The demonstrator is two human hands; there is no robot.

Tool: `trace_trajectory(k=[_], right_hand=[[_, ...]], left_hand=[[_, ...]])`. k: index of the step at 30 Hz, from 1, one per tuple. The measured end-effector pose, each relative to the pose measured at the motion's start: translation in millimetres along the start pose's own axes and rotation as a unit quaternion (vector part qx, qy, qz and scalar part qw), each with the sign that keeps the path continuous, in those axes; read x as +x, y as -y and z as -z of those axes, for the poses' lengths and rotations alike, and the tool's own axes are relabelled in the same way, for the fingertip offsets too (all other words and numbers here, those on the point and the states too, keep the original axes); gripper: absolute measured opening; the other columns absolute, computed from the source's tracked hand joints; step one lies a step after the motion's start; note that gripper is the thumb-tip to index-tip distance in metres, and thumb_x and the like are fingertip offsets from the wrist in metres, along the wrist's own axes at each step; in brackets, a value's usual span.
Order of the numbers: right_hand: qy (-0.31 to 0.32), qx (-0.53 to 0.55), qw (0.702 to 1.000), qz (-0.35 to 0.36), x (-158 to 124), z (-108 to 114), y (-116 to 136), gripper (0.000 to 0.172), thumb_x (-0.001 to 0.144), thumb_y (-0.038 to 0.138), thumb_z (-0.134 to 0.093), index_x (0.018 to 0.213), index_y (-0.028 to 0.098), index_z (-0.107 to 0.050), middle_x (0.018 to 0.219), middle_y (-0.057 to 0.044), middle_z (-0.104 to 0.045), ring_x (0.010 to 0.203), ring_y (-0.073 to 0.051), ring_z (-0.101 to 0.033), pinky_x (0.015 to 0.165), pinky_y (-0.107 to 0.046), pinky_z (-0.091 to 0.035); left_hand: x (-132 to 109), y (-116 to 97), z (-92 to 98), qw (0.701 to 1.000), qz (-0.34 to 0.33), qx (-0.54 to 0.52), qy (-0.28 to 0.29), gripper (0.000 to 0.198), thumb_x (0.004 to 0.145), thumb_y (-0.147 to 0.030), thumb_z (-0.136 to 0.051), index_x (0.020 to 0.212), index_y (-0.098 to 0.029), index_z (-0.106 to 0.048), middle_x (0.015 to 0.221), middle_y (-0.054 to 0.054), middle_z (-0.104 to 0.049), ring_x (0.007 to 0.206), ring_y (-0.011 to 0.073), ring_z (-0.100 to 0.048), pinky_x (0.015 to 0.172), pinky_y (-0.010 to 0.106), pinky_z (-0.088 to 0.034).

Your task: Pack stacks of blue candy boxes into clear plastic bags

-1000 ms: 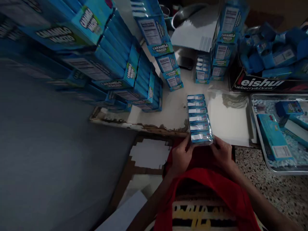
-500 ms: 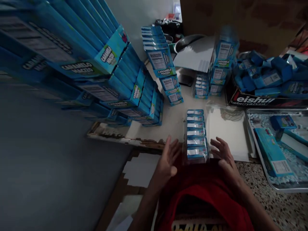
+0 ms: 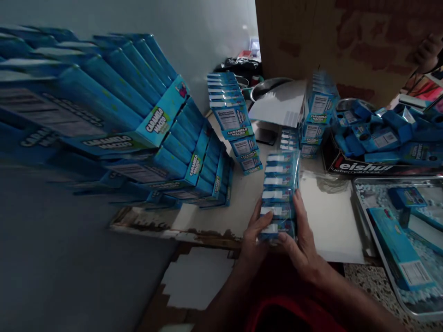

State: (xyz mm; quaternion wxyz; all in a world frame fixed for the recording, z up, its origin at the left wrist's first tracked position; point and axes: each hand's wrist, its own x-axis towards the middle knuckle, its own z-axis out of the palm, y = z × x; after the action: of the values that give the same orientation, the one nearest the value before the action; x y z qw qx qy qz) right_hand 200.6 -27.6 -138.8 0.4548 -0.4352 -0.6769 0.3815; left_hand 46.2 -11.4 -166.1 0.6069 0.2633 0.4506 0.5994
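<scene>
A row of small blue candy boxes (image 3: 278, 181) in clear plastic lies lengthwise in front of me, near the table's front edge. My left hand (image 3: 254, 234) is closed around its near left side, the thumb resting on top. On the near right side, my right hand (image 3: 302, 237) grips the same pack, with its thumb across the near end. Fingers under the pack are hidden. Just right of it lies a pale sheet (image 3: 327, 216). Beyond its far end stands a smaller group of blue boxes (image 3: 288, 139).
Tall stacks of blue display boxes (image 3: 159, 124) fill the left. Other stacks (image 3: 238, 133) (image 3: 313, 120) stand behind. At right are a black carton (image 3: 367, 165) of loose boxes and a metal tray (image 3: 374, 233) of pale blue pieces. Another person's hand (image 3: 427, 53) touches a large cardboard sheet (image 3: 311, 41).
Both hands, apart and open beside the pack before, have closed on its two sides. The pack now looks slightly tilted, and the camera view has shifted.
</scene>
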Motion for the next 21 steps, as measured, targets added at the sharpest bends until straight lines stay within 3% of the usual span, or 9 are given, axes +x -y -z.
trace_trajectory(k=[3,5,7,9,12,16,21], right_hand=[[-0.038,0.027,0.999,-0.007,42.8,17.1,-5.8,0.099,0.098,0.064,-0.065,0.174,0.035,-0.008,0.182,-0.005,-0.010,0.168,-0.035,-0.016,0.135,-0.061,-0.023],[-0.085,0.042,0.994,-0.053,71.5,27.1,-12.0,0.107,0.090,0.068,-0.073,0.173,0.032,-0.016,0.180,-0.007,-0.018,0.165,-0.036,-0.023,0.134,-0.060,-0.025],[-0.117,0.074,0.985,-0.101,99.1,34.8,-16.9,0.098,0.089,0.066,-0.075,0.168,0.030,-0.031,0.173,-0.009,-0.036,0.160,-0.034,-0.034,0.132,-0.058,-0.029],[-0.127,0.130,0.976,-0.123,125.5,39.1,-21.2,0.076,0.091,0.061,-0.070,0.156,0.026,-0.051,0.157,-0.009,-0.057,0.149,-0.032,-0.048,0.127,-0.053,-0.038],[-0.141,0.204,0.961,-0.124,162.2,38.6,-31.1,0.056,0.092,0.057,-0.065,0.133,0.019,-0.067,0.137,-0.009,-0.070,0.130,-0.029,-0.062,0.117,-0.047,-0.048],[-0.163,0.183,0.961,-0.130,206.2,32.7,-51.7,0.062,0.095,0.062,-0.059,0.139,0.017,-0.063,0.137,-0.010,-0.070,0.128,-0.028,-0.063,0.114,-0.044,-0.050],[-0.177,0.069,0.969,-0.158,236.9,33.5,-61.4,0.082,0.103,0.073,-0.042,0.157,0.013,-0.047,0.157,-0.018,-0.055,0.151,-0.032,-0.045,0.126,-0.052,-0.038]], left_hand=[[37.4,-21.4,-38.6,0.996,-0.024,-0.070,0.039,0.059,0.081,-0.047,-0.086,0.136,-0.030,-0.073,0.137,0.007,-0.075,0.130,0.0350,-0.070,0.104,0.045,-0.063],[60.0,-30.3,-63.6,0.992,-0.051,-0.106,0.047,0.060,0.080,-0.046,-0.086,0.137,-0.031,-0.071,0.138,0.007,-0.074,0.126,0.0331,-0.072,0.101,0.042,-0.063],[81.1,-36.4,-84.3,0.988,-0.081,-0.123,0.044,0.059,0.079,-0.043,-0.087,0.134,-0.029,-0.072,0.134,0.006,-0.076,0.122,0.0303,-0.074,0.100,0.039,-0.062],[102.5,-41.9,-99.3,0.985,-0.101,-0.131,0.053,0.057,0.077,-0.039,-0.087,0.131,-0.026,-0.073,0.127,0.006,-0.078,0.117,0.0285,-0.075,0.100,0.038,-0.060],[138.8,-49.6,-110.8,0.982,-0.116,-0.121,0.083,0.051,0.074,-0.033,-0.087,0.123,-0.022,-0.075,0.115,0.006,-0.081,0.112,0.0278,-0.076,0.100,0.037,-0.058],[200.4,-54.8,-114.6,0.982,-0.129,-0.088,0.102,0.046,0.066,-0.030,-0.087,0.110,-0.020,-0.076,0.105,0.004,-0.081,0.106,0.0258,-0.076,0.094,0.033,-0.058],[281.0,-57.6,-129.9,0.987,-0.116,-0.069,0.089,0.042,0.058,-0.029,-0.086,0.095,-0.018,-0.072,0.089,0.002,-0.078,0.088,0.0197,-0.074,0.084,0.030,-0.057]])
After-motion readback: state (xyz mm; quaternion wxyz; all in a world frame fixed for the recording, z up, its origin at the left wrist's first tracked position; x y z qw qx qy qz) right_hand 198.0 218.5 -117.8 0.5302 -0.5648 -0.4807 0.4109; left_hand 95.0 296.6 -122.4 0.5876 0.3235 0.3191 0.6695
